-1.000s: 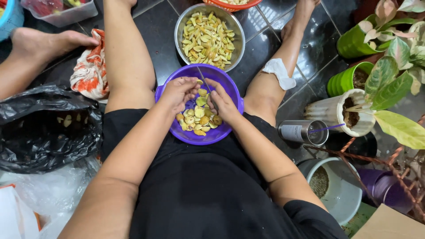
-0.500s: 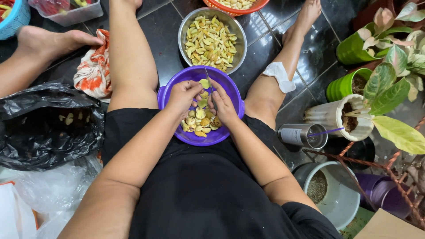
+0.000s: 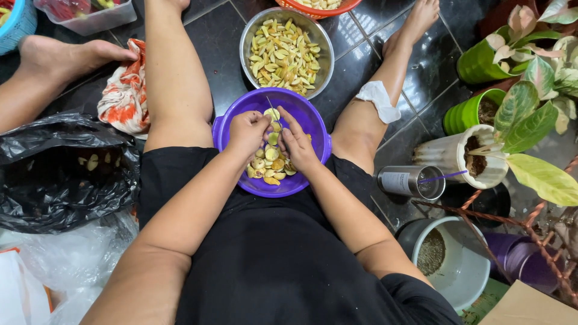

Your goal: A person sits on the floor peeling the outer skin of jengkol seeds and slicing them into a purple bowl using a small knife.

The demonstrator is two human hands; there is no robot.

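Plastic first: a black bag (image 3: 57, 168) lies crumpled on the dark tiled floor (image 3: 223, 45) at far left, a few pale pieces in its mouth, with an orange-and-white cloth (image 3: 123, 93) just beyond it. Toward the middle, the left hand (image 3: 248, 131) hangs over the purple bowl (image 3: 313, 129) in the person's lap — its fingers are curled together, pinching a small fruit piece (image 3: 271, 114) and what looks like a thin blade. Close beside it, the right hand (image 3: 299, 147) has its fingers bent and pressed onto the yellowish halved fruit (image 3: 269, 165) heaped in the bowl. Just past the bowl sits a steel bowl (image 3: 247, 36) full of cut slices. Farther right — a metal tumbler (image 3: 403, 180) with a purple straw, then green pots (image 3: 475, 63) with leafy plants.
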